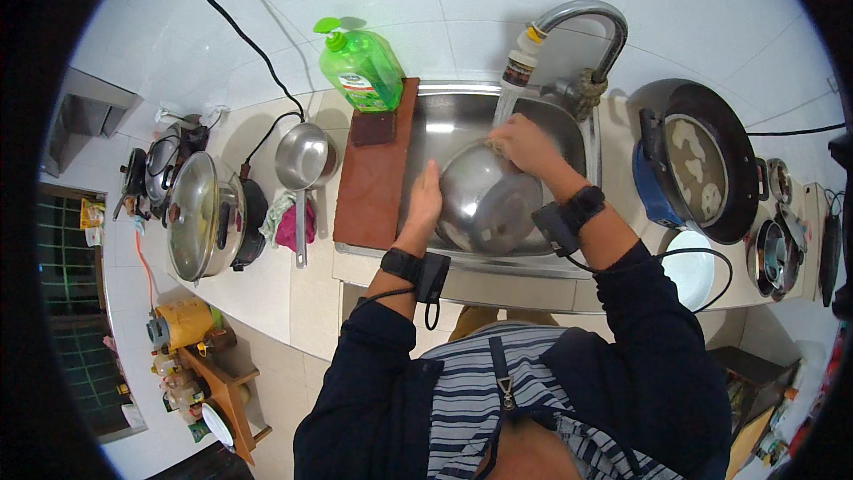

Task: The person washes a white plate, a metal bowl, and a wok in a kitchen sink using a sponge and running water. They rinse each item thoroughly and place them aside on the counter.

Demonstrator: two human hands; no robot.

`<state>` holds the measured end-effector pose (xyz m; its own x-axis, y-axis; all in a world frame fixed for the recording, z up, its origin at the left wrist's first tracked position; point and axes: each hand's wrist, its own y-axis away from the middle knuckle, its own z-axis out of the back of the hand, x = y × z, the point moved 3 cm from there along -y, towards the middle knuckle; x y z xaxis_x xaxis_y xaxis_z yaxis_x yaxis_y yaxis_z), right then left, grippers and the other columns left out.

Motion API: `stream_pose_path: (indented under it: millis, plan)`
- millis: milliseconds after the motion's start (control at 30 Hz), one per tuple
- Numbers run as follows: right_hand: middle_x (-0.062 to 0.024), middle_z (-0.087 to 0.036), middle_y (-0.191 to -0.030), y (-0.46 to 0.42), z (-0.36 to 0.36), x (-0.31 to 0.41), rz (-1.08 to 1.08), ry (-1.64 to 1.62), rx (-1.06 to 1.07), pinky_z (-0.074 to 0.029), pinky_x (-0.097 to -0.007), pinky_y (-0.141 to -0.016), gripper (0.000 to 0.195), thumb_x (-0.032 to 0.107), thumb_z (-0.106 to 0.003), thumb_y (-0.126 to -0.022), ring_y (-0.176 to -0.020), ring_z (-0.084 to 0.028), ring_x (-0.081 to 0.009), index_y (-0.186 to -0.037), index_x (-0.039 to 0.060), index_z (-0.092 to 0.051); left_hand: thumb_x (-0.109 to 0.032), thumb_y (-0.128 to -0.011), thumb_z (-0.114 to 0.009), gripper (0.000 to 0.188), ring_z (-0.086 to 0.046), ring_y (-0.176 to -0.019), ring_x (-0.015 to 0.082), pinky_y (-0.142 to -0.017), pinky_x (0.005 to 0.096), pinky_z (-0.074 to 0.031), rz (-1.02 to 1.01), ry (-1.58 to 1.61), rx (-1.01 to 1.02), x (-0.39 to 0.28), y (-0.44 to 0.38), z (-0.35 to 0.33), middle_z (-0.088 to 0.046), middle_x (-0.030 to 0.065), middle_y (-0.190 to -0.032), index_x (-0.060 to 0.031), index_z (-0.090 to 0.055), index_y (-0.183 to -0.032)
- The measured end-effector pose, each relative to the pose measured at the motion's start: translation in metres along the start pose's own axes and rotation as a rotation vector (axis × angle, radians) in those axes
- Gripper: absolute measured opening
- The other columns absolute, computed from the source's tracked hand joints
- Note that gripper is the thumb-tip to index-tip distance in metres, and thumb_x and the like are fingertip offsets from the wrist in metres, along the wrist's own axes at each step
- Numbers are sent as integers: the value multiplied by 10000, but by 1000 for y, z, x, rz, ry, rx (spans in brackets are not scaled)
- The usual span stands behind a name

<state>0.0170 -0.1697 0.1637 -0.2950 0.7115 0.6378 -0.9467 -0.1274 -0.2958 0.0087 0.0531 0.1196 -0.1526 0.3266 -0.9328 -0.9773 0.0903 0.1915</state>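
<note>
A shiny, round stainless-steel bowl (493, 203) is tilted in the sink (440, 110). My left hand (421, 200) holds its left edge, with the thumb pointing up along the rim. At the bowl's far edge, my right hand (526, 147) pinches a small, tan scrubber (494, 145), partly hidden by the fingers. Water (505, 105) runs from the filter nozzle (518, 67) of the curved faucet (610, 27) just above that hand.
A brown board (370, 197) lies across the sink's left side, bearing a green soap bottle (363, 73) and a dark sponge (373, 129). Left are a saucepan (303, 160) and lidded pot (200, 220). Right stand a wok (723, 213) and pale plate (690, 270).
</note>
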Motion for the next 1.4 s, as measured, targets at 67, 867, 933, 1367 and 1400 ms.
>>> stream_pose_path:
  millis: [67,867,933,1367,1400]
  plan:
    - [-174,-560,-809,-6,-5,12,-60,26,24,-450,-427,-722,120,113,-556,-780,-807,-557,-360,-853,60,-635,-468,-944,-242,650,-514,-936,417,-821,421,-378,14,-53,-5,7,1,-2,-570,291,-988,102,-553,-929]
    - [-147,-640,-805,81,-49,-148,-447,69,486,-491,-404,-711,270,131,-629,-719,-722,-614,-320,-979,59,-643,-556,-912,-254,769,-544,-923,326,-831,407,-386,123,17,-99,24,-18,44,-592,257,-968,146,-558,-990]
    - [-146,-625,-932,73,-56,-173,-285,225,413,-482,-393,-769,293,124,-621,-736,-832,-599,-316,-1023,66,-634,-545,-917,-261,751,-544,-900,287,-815,388,-395,152,33,-69,20,-18,41,-596,225,-957,139,-564,-987]
    - [-107,-507,-1066,6,-176,-208,92,426,442,-433,-429,-839,185,188,-514,-804,-1054,-478,-302,-936,158,-639,-477,-949,-286,633,-475,-750,146,-669,304,-403,143,142,-120,38,-15,30,-563,74,-822,76,-582,-866]
    - [-117,-503,-1032,8,-164,-207,21,458,433,-449,-427,-806,174,186,-512,-804,-1013,-496,-307,-927,154,-630,-481,-947,-288,640,-473,-768,147,-684,303,-403,160,146,-136,32,-15,27,-561,77,-826,85,-580,-877]
